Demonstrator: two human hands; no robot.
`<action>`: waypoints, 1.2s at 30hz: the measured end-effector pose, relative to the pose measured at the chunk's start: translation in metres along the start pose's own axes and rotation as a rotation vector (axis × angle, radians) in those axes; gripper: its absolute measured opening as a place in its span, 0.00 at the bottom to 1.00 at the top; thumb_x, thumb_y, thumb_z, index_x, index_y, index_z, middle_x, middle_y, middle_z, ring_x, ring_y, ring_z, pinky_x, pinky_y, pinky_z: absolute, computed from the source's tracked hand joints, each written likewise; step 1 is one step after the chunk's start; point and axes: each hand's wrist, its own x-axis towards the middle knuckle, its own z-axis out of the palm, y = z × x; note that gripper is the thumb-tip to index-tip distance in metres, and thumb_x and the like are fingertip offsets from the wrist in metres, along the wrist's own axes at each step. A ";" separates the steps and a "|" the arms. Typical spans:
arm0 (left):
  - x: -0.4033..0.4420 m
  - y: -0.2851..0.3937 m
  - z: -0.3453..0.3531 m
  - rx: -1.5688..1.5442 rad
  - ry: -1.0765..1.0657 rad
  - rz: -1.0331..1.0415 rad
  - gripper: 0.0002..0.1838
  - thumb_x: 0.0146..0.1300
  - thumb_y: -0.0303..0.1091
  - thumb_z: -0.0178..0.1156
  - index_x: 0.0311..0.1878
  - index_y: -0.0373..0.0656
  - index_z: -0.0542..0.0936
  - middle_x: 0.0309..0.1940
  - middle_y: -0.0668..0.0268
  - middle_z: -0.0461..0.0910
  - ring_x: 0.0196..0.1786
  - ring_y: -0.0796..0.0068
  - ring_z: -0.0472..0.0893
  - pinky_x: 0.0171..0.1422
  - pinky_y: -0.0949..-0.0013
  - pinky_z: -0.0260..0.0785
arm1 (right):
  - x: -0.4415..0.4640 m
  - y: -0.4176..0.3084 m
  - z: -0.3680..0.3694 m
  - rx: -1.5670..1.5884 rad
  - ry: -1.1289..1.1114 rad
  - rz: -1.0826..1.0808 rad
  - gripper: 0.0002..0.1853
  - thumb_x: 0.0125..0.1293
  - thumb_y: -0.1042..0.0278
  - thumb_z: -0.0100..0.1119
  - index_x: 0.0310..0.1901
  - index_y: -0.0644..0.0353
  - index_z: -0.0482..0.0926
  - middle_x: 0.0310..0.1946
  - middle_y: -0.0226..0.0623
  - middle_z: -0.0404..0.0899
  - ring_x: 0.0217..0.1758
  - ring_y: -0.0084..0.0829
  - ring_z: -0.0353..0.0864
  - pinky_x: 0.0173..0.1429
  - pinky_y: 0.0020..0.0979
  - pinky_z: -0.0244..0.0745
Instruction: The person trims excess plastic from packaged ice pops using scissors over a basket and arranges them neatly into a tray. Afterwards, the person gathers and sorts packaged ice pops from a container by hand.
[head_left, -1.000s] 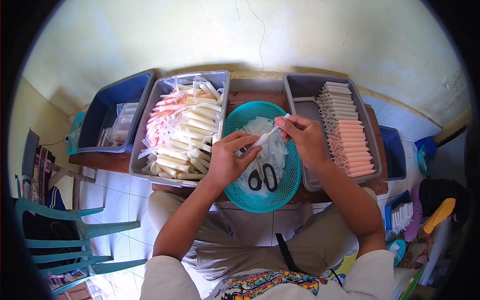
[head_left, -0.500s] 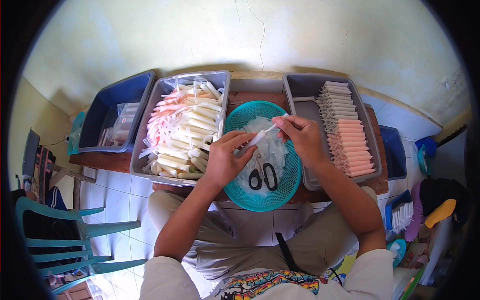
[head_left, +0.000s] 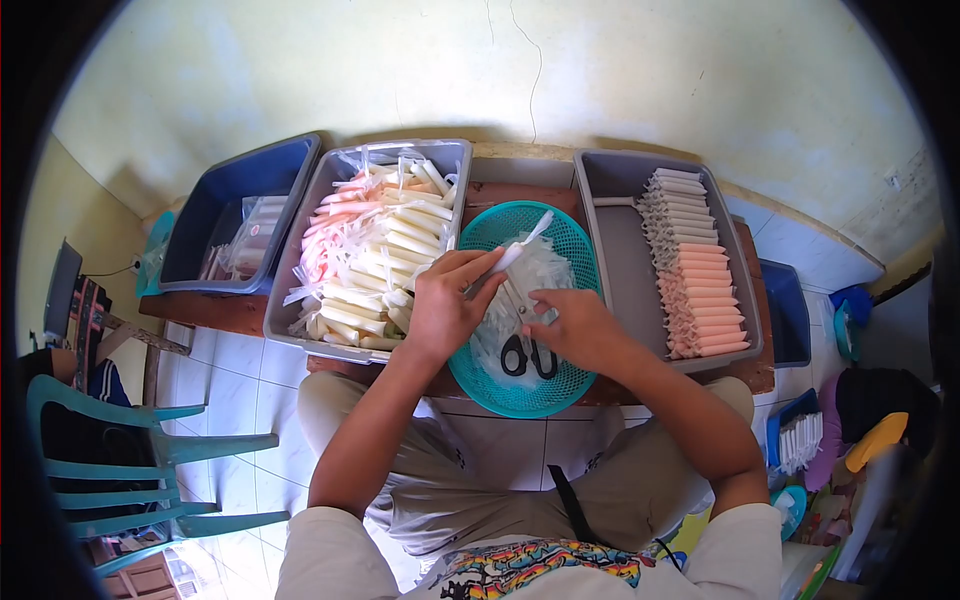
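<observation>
My left hand (head_left: pixel 450 300) is closed around a white ice pop in a plastic sleeve (head_left: pixel 508 257); the loose, twisted end of the sleeve points up and right. Thumb and forefinger apart, my right hand (head_left: pixel 572 325) is over the black-handled scissors (head_left: pixel 515 358), by their pivot. Whether it touches them I cannot tell. The scissors lie on clear plastic scraps (head_left: pixel 552 268) inside a turquoise mesh basket (head_left: pixel 470 385). On the left, a grey tub (head_left: pixel 283 328) is heaped with white and pink ice pops (head_left: pixel 345 215). The right grey tub (head_left: pixel 620 255) holds stacked white and pink ones (head_left: pixel 705 290).
A dark blue tub (head_left: pixel 190 240) with plastic packs is at the far left of the wooden bench (head_left: pixel 210 308). A turquoise plastic chair (head_left: pixel 110 470) stands at lower left. Another blue tub (head_left: pixel 788 315) and a person (head_left: pixel 870 420) are at the right.
My right hand has let go of the sleeve's end and moved down to the scissors. My left hand still holds the ice pop, now raised slightly with its loose end free.
</observation>
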 end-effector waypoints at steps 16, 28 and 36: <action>-0.001 -0.003 -0.001 0.050 0.002 0.057 0.16 0.64 0.24 0.75 0.56 0.38 0.90 0.46 0.55 0.90 0.47 0.52 0.88 0.54 0.56 0.81 | -0.003 0.006 0.060 -0.416 -0.135 0.132 0.47 0.63 0.63 0.74 0.74 0.85 0.60 0.56 0.68 0.78 0.57 0.64 0.85 0.61 0.50 0.84; 0.003 -0.003 -0.018 0.116 0.050 0.097 0.16 0.64 0.23 0.74 0.56 0.39 0.90 0.46 0.57 0.89 0.48 0.53 0.86 0.54 0.55 0.81 | -0.012 0.004 0.018 -0.302 -0.059 0.025 0.46 0.59 0.68 0.71 0.77 0.79 0.63 0.57 0.63 0.78 0.59 0.61 0.82 0.66 0.48 0.79; 0.009 -0.019 -0.033 0.217 0.162 0.055 0.16 0.63 0.23 0.74 0.55 0.38 0.90 0.46 0.56 0.89 0.49 0.53 0.87 0.56 0.56 0.80 | -0.034 -0.036 -0.018 -0.163 -0.037 0.072 0.48 0.62 0.60 0.79 0.81 0.61 0.65 0.53 0.54 0.77 0.53 0.54 0.82 0.61 0.47 0.78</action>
